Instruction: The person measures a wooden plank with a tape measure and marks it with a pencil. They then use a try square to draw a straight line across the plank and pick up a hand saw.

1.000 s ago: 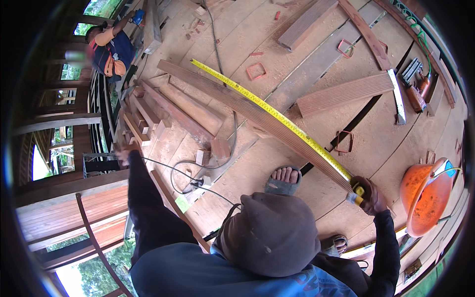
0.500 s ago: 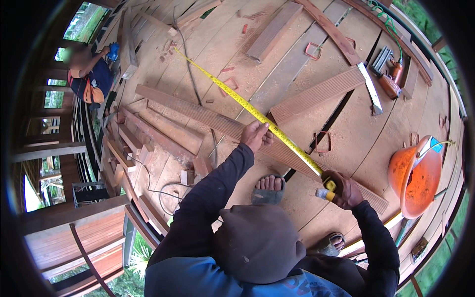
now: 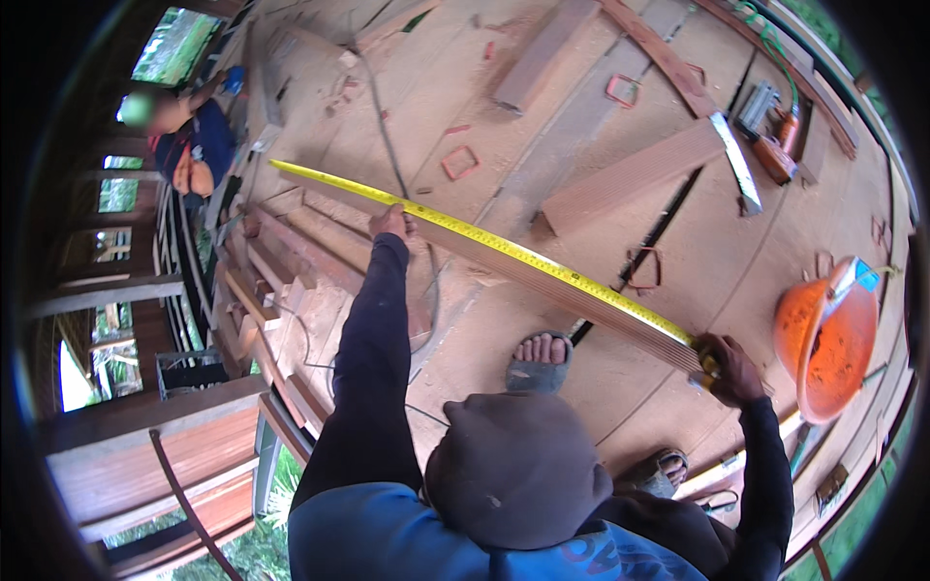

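A cable [image 3: 384,114] runs under the board [image 3: 581,302] (orange basin [image 3: 795,331] near one end).

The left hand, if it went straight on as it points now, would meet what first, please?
Likely the yellow tape blade, which the left hand seems to touch; a cable lies beyond, though depth is unclear.

we've got an orange bucket [image 3: 796,334] far right, orange-and-grey power tool [image 3: 776,157] near a green coiled hose [image 3: 775,44], red square loops [image 3: 448,168] on plank floor [image 3: 712,290], dark cable [image 3: 386,124], co-worker [image 3: 208,147] upper left
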Motion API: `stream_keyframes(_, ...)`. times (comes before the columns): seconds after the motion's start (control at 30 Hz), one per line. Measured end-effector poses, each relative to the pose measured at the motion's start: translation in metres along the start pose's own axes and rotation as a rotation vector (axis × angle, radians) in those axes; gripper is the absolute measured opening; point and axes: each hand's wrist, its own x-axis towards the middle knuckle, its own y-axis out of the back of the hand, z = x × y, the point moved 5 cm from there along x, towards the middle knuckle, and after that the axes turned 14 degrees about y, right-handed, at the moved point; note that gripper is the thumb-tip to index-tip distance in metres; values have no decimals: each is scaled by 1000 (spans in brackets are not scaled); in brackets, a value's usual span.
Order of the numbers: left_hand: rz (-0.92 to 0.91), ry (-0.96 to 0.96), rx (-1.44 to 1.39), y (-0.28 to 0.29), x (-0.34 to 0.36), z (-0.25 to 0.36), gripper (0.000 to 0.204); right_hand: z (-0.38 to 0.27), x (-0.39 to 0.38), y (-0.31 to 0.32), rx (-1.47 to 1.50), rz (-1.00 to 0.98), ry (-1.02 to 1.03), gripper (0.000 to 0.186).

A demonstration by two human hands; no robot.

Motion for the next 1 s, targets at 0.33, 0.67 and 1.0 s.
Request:
stream_keyframes(0.33,49,1,112,24,40,-12,23,-38,29,-15,-20,-26,72,50)
stream_keyframes(0.67,134,-2,171,17,68,-28,22,-58,56,-29,-104,-35,128,57)
stream_keyframes(1.0,86,-6,325,11,50,-18,22,-47,55,-33,-132,-33,122,57)
